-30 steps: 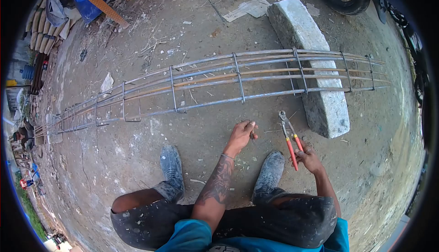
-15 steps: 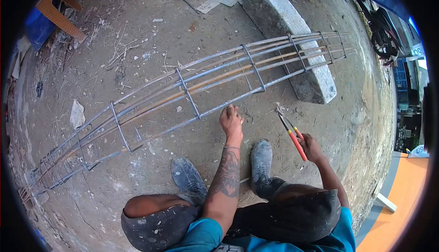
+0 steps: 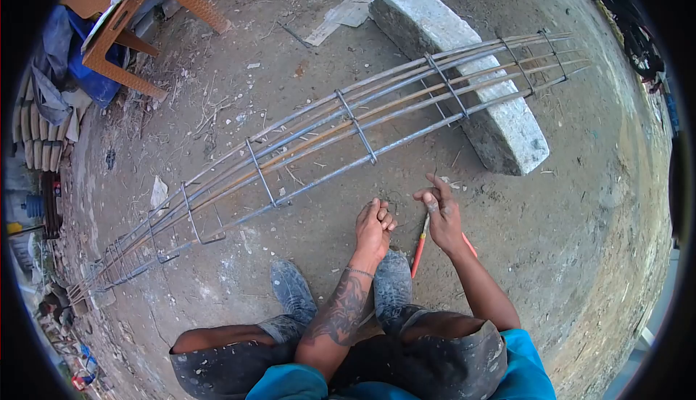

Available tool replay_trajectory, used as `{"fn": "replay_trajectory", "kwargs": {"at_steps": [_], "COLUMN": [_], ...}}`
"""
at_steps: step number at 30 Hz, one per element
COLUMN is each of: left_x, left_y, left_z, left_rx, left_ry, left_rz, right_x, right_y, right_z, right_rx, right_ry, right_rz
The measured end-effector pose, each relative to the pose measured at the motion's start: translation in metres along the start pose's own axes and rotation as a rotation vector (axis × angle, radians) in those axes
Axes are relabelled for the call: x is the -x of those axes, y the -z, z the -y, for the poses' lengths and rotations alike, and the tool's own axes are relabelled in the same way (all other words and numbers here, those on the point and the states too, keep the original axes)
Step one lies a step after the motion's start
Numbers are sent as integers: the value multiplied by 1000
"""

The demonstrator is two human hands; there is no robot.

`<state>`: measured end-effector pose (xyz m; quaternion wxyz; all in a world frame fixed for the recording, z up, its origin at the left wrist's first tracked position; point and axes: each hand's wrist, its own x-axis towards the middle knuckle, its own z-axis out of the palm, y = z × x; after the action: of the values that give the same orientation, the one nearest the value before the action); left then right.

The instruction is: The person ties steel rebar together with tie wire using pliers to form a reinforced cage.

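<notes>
Near the front bar of a long rebar cage [image 3: 319,179], my left hand [image 3: 373,230] is closed with curled fingers. What it holds, if anything, I cannot make out. To its right is my right hand [image 3: 444,220], fingers apart and the index stretched out. Red-handled pincers [image 3: 418,254] lie on the ground beneath the right hand, which hides their head. The cage has several long bars, some rusty, with square stirrups around them. Neither hand appears to touch it.
A concrete block [image 3: 500,121] supports the cage's right end. An orange-brown plastic chair [image 3: 190,1] stands at the upper left. Flat scraps [image 3: 341,18] lie behind the cage on the dirt ground. My boots [image 3: 292,285] are close below my hands.
My right hand has let go of the pincers and moved up and left beside my left hand. My left hand has drawn away from the cage's front bar. The view has shifted.
</notes>
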<state>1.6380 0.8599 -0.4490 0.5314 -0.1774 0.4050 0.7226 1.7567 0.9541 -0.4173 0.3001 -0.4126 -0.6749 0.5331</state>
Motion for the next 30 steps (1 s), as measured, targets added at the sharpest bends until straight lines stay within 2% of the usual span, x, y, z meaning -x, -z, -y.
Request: {"fn": "replay_trajectory", "kwargs": {"at_steps": [1, 3, 4, 5, 7, 8, 10, 11, 13, 14, 15, 17, 18, 20, 21, 23, 24, 26, 27, 29, 30], "left_x": [0, -3, -7, 4, 42, 41, 32, 27, 25, 24, 26, 30, 31, 36, 35, 32, 32, 46, 45, 44, 41], "left_y": [2, 5, 13, -3, -52, -51, -53, -51, -43, -39, -33, -26, -25, -24, -18, -15, -12, -26, -23, -9, 5], "left_z": [4, 5, 20, 8, -20, -19, -9, -6, 1, 5, 10, 19, 23, 29, 36, 43, 46, 36, 35, 45, 58], "left_rx": [-9, -588, -1364, -1360, -1589, -1592, -1656, -1652, -1784, -1756, -1748, -1717, -1716, -1374, -1375, -986, -983, -962, -962, -1259, -1267], "left_ry": [-12, -66, -595, -608, -1199, -1201, -848, -863, -920, -1078, -1070, -605, -601, -110, -109, 124, 120, 143, 136, -119, -213], "left_rz": [-2, -199, -481, -503, 87, 72, 560, 549, 705, 705, 722, 556, 575, 416, 420, 389, 385, 304, 297, 283, 238], "right_x": [-9, -22, -24, -25, -26, -26, -30, -35, -39, -39, -37, -38, -39, -39, -39, -40, -39, -30, -23, -13, -14], "right_y": [-2, -2, -3, -3, 0, 2, 14, 17, 15, 12, 10, 2, -4, -13, -13, -9, -9, -10, -13, -16, -17], "right_z": [4, 13, 17, 21, 27, 30, 32, 35, 37, 34, 32, 33, 30, 27, 25, 22, 19, 11, 8, 1, -2], "right_rx": [-2, -20, -113, -201, -205, -202, -277, -351, -377, -391, -402, -409, -438, -466, -464, -375, -376, -345, -348, -173, -131], "right_ry": [-27, -31, -124, -224, -203, -190, -203, -218, -231, -183, -140, -90, -72, -45, -44, -200, -198, -386, -384, -369, -357], "right_rz": [-10, -5, 3, 16, 66, 93, 65, 23, -18, -58, -103, -143, -190, -226, -231, -178, -172, -70, -62, 12, 46]}}
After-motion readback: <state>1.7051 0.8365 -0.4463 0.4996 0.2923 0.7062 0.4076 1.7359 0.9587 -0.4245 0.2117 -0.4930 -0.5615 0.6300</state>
